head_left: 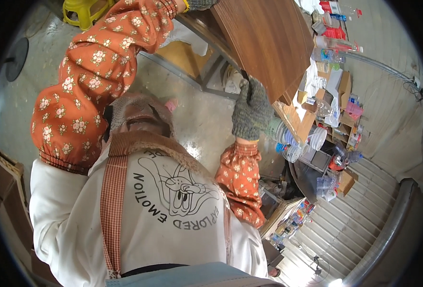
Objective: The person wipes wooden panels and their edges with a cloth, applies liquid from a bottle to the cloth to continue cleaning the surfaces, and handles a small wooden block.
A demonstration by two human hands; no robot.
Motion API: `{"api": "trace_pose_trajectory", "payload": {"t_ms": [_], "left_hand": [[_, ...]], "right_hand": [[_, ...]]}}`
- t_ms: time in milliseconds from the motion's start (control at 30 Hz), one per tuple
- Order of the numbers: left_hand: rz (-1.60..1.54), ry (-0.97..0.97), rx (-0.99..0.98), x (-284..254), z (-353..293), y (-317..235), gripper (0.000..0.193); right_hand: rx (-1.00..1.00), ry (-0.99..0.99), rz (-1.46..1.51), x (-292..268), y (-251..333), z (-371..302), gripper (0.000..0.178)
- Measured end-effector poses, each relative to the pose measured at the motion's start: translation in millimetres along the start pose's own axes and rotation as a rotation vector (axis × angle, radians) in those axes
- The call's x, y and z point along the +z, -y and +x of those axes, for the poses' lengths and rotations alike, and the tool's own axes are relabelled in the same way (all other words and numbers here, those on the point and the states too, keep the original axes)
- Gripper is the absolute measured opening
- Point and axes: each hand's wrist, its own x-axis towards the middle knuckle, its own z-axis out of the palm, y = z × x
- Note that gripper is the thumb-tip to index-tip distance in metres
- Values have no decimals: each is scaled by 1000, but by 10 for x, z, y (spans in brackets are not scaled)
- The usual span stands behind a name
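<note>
Keeping the brown board (269, 43) steady likely needs even support; right hand (252, 111) meets its edge, left hand (199, 4) cropped; cannot tell either grip.

Orange sleeve covers (96, 71) (white-flowered, with elasticated cuffs (65, 162)), grey knit gloves (252, 112), a white top (77, 234) with black cartoon print (179, 191), seemingly a red-checked apron (113, 205).

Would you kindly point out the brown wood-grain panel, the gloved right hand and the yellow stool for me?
Brown wood-grain panel (266, 45), head view: middle of its broad face.
Gloved right hand (253, 106), head view: middle of the hand.
Yellow stool (80, 11), head view: its side.
</note>
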Motion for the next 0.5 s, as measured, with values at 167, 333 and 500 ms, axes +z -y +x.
{"api": "trace_pose_trajectory", "payload": {"t_ms": [167,333,500], "left_hand": [[-54,-107,-94,22,-29,-83,35],[-47,-136,-22,77,-24,3,39],[16,-160,-97,20,-36,-69,37]], "right_hand": [[48,-30,14,41,-38,-65,21],[10,-69,-44,82,-35,-55,21],[108,22,21,-28,90,-6,22]]}}
